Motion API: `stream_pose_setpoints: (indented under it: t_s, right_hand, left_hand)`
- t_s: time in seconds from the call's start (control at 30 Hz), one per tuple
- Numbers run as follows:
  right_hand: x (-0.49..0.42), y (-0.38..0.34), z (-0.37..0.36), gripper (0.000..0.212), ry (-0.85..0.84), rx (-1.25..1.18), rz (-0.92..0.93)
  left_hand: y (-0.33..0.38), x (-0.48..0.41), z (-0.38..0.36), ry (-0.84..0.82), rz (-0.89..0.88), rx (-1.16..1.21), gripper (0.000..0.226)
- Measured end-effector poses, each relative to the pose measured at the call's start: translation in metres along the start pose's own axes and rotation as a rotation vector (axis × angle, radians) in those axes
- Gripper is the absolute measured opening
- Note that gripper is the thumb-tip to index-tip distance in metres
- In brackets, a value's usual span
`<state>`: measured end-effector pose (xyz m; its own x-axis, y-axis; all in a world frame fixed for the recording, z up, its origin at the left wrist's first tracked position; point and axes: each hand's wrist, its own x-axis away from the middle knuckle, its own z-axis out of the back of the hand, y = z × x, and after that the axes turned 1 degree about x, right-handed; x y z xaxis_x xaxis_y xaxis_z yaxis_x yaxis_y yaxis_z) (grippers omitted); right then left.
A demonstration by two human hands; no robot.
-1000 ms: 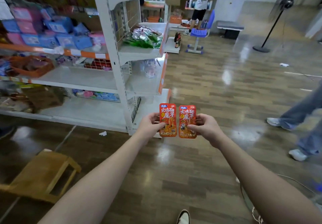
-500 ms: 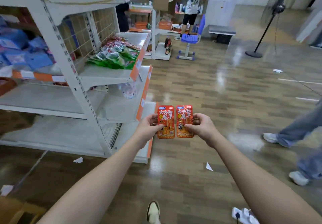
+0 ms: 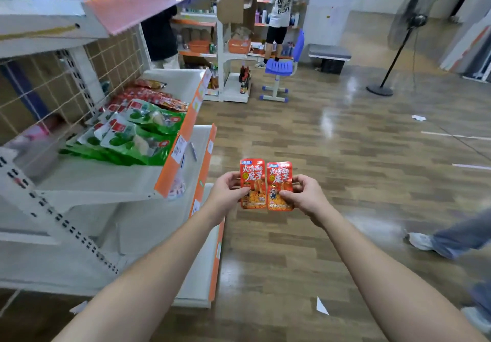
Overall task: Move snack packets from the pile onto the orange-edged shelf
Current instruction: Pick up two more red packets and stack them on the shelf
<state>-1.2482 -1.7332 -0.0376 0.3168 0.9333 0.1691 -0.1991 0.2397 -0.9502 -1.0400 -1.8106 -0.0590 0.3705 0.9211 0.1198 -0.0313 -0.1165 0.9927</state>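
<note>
View: head camera.
Grip, left hand (image 3: 228,193): pinches one red snack packet (image 3: 252,179).
Grip, right hand (image 3: 306,198): pinches one second red packet (image 3: 279,182).
Held total: two, upright, side by side, over the floor (image 3: 345,182), just right of the orange-edged shelf (image 3: 186,129).
Shelf stock: green packets (image 3: 140,139) in front, red packets (image 3: 151,96) behind; counts unclear.
Background: one blue chair (image 3: 281,66), one standing fan (image 3: 406,22).

the red snack packets (image 3: 265,184) are glossy plastic film. the orange-edged shelf (image 3: 164,179) looks like matt painted metal; green packets (image 3: 138,142) on it are shiny plastic, the floor (image 3: 358,168) beside it glossy wood-look.
</note>
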Motion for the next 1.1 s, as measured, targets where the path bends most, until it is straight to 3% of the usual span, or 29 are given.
stream_pose_setpoints:
  t_s: [0.33, 0.67, 1.1]
  right_hand:
    - [-0.179, -0.017, 0.027, 0.029, -0.075, 0.023, 0.013]
    - [-0.358, -0.051, 0.061, 0.028, -0.275, 0.07, 0.063]
    - [-0.528, -0.12, 0.0, 0.027, -0.502, 0.083, 0.201]
  left_hand:
    - [0.012, -0.153, -0.012, 0.098, 0.007, -0.002, 0.032]
    - [0.039, -0.295, -0.04, 0.297, 0.01, 0.036, 0.031]
    - [0.074, -0.41, 0.022, 0.559, -0.057, 0.026, 0.034]
